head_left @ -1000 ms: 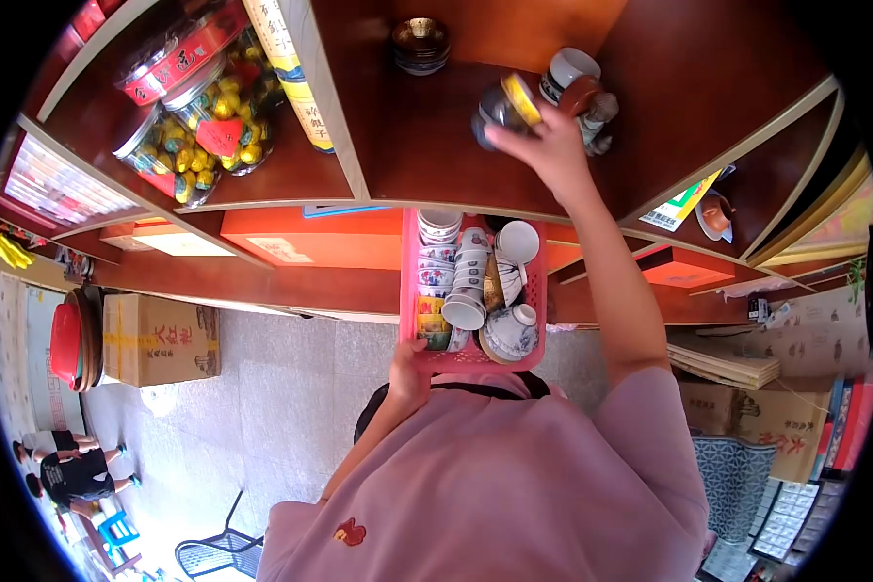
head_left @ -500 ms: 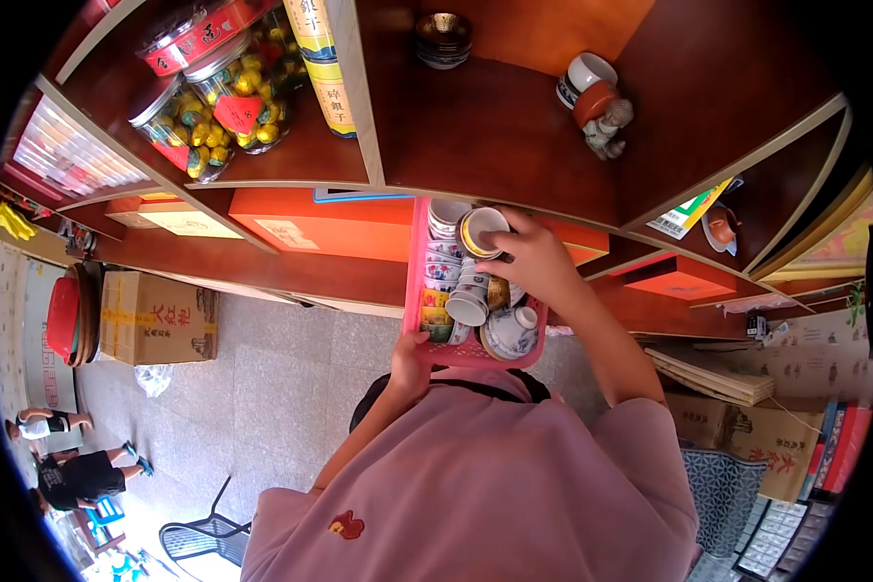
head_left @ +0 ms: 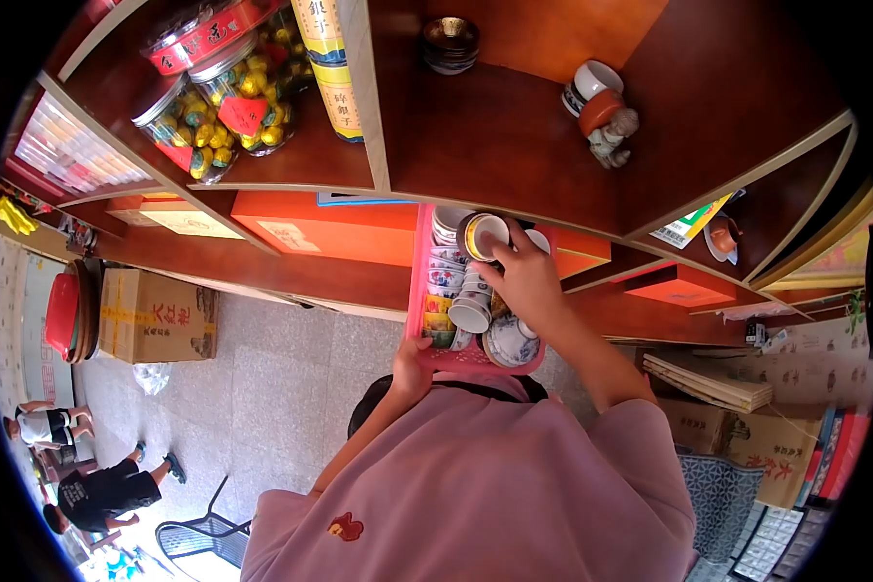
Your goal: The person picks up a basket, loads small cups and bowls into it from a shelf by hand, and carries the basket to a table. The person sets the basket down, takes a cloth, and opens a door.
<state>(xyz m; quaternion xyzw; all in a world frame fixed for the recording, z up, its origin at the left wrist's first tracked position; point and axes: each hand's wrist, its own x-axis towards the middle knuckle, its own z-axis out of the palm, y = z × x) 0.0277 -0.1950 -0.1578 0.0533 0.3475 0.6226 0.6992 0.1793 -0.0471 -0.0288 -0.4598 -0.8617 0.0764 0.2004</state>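
Note:
A pink plastic basket packed with small tea cups is in front of my chest. My left hand is closed on its near left corner. Over the basket's far side, my right hand grips a white-lined cup with a yellow and dark band, a fingertip dipping inside it. Stacked patterned cups line the basket's left side. Grey-white nested cups lie tilted in the middle. A blue-and-white cup sits at the near right, partly covered by my right wrist.
The wooden shelf ahead bears dark stacked bowls, a white cup and a small figurine. Candy jars stand at upper left. An orange box lies below. Two people are at far left, near a chair.
My right hand has shifted slightly over the basket, its finger now inside the banded cup. My left hand keeps its hold. The people at far left have moved.

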